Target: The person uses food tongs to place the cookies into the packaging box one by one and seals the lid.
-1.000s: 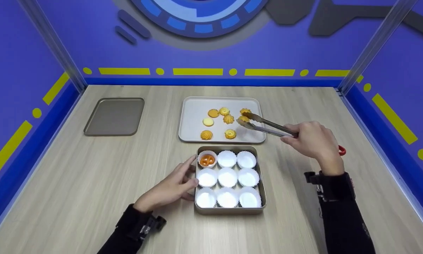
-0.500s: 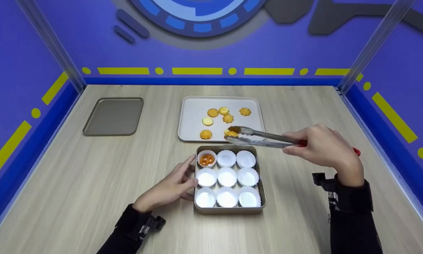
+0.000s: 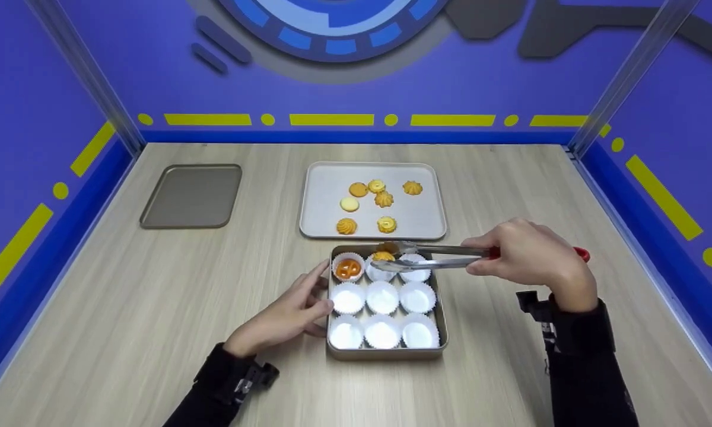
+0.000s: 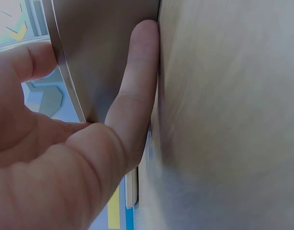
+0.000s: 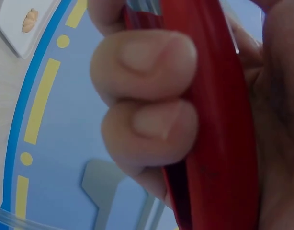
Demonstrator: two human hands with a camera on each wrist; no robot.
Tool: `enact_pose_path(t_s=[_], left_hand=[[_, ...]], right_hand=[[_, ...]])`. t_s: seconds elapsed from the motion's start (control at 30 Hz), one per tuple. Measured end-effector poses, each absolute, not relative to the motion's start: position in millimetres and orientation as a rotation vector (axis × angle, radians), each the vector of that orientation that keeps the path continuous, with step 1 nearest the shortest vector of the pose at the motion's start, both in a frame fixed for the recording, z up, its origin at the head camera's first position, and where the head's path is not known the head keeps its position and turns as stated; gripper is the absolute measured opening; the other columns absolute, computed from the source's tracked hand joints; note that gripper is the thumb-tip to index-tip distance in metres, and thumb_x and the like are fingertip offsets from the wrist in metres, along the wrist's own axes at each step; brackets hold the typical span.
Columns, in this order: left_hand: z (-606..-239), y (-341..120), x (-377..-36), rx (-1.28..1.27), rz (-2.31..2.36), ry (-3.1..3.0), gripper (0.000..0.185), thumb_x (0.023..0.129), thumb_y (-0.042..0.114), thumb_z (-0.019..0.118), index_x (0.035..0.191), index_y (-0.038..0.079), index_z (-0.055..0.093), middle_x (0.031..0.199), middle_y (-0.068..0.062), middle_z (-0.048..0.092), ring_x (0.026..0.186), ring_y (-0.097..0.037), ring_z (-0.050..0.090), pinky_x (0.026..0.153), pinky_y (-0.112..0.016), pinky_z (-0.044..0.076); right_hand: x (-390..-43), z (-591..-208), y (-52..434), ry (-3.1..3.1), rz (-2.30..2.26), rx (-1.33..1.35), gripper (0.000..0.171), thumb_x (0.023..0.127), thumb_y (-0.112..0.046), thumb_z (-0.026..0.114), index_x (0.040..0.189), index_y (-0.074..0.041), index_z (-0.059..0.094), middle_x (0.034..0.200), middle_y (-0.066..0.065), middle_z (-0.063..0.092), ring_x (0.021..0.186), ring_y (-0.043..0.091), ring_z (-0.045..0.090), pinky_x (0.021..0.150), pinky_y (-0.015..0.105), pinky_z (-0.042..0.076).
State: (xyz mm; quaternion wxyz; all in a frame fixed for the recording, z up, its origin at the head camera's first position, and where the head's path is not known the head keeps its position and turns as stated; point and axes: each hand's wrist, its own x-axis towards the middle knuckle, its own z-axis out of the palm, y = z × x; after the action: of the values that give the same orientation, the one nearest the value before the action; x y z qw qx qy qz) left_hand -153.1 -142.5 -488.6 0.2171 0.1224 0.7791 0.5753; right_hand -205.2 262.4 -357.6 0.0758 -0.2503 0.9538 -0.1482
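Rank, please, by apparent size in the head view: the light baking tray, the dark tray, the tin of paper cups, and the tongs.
1. Light baking tray
2. Tin of paper cups, nearer the camera, so unsure against the tray
3. Dark tray
4. Tongs

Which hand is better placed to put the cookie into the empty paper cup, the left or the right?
Right, probably. The right hand grips the tongs holding the cookie above the tin. The left hand only touches the tin's side.

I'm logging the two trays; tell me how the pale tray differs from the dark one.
The pale tray lies mid-table and holds six cookies; the dark tray lies far left and holds nothing. The pale tray is silvery and larger, the dark one brownish-grey. Both are shallow rounded rectangles lying flat.
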Motion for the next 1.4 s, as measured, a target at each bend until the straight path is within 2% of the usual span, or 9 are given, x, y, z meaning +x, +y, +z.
enact_pose_path(t_s=[0.27,0.47,0.6,0.73,0.93,1.1,1.4], left_hand=[[-490,-143,-154,0.341,1.618,2.133,0.088,0.105,0.018,0.062,0.173,0.022,0.007,0.154,-0.02,0.035,0.114,-0.029,0.055,0.081,-0.042,0.068],[-491,-143,-153,0.383,1.577,2.192,0.085,0.106,0.022,0.062,0.173,0.021,0.009,0.15,-0.019,0.039,0.117,-0.028,0.054,0.086,-0.039,0.066],[-491,-143,-154,0.399,1.543,2.234,0.086,0.106,0.024,0.063,0.173,0.019,0.009,0.15,-0.018,0.041,0.117,-0.027,0.054,0.089,-0.037,0.064],[-491,-143,-154,0.397,1.552,2.225,0.086,0.106,0.023,0.063,0.173,0.018,0.008,0.149,-0.019,0.041,0.116,-0.027,0.054,0.087,-0.037,0.065],[-491,-143,-153,0.383,1.596,2.176,0.087,0.106,0.02,0.063,0.173,0.018,0.007,0.15,-0.021,0.04,0.114,-0.028,0.055,0.081,-0.04,0.068],[-490,-144,-153,0.38,1.569,2.202,0.088,0.106,0.021,0.063,0.173,0.018,0.007,0.151,-0.02,0.04,0.114,-0.027,0.057,0.083,-0.038,0.067],[-490,-143,-153,0.364,1.599,2.151,0.087,0.106,0.021,0.062,0.173,0.02,0.007,0.153,-0.02,0.037,0.116,-0.028,0.056,0.082,-0.04,0.068]], right_hand=[[-209,-364,254,2.869,-0.392,-0.774,0.035,0.089,-0.031,0.086,0.123,-0.027,0.082,0.068,-0.013,0.055,0.063,0.011,0.046,0.053,0.027,0.033],[-210,-367,250,2.876,-0.372,-0.788,0.036,0.087,-0.031,0.087,0.123,-0.027,0.083,0.076,-0.014,0.063,0.062,0.01,0.046,0.053,0.027,0.033],[-211,-369,249,2.881,-0.365,-0.799,0.035,0.087,-0.031,0.087,0.122,-0.027,0.083,0.076,-0.013,0.062,0.063,0.009,0.046,0.053,0.027,0.033],[-211,-370,248,2.877,-0.36,-0.792,0.037,0.087,-0.03,0.086,0.123,-0.027,0.082,0.073,-0.013,0.06,0.064,0.009,0.047,0.053,0.027,0.033],[-210,-370,248,2.868,-0.377,-0.757,0.04,0.087,-0.029,0.088,0.126,-0.024,0.081,0.076,-0.012,0.065,0.067,0.011,0.052,0.056,0.027,0.038],[-210,-369,248,2.842,-0.414,-0.731,0.041,0.087,-0.03,0.088,0.127,-0.023,0.081,0.077,-0.012,0.067,0.07,0.011,0.054,0.057,0.028,0.041],[-212,-362,268,2.777,-0.613,-0.75,0.038,0.091,-0.029,0.085,0.127,-0.02,0.08,0.073,-0.01,0.062,0.064,0.009,0.051,0.055,0.024,0.039]])
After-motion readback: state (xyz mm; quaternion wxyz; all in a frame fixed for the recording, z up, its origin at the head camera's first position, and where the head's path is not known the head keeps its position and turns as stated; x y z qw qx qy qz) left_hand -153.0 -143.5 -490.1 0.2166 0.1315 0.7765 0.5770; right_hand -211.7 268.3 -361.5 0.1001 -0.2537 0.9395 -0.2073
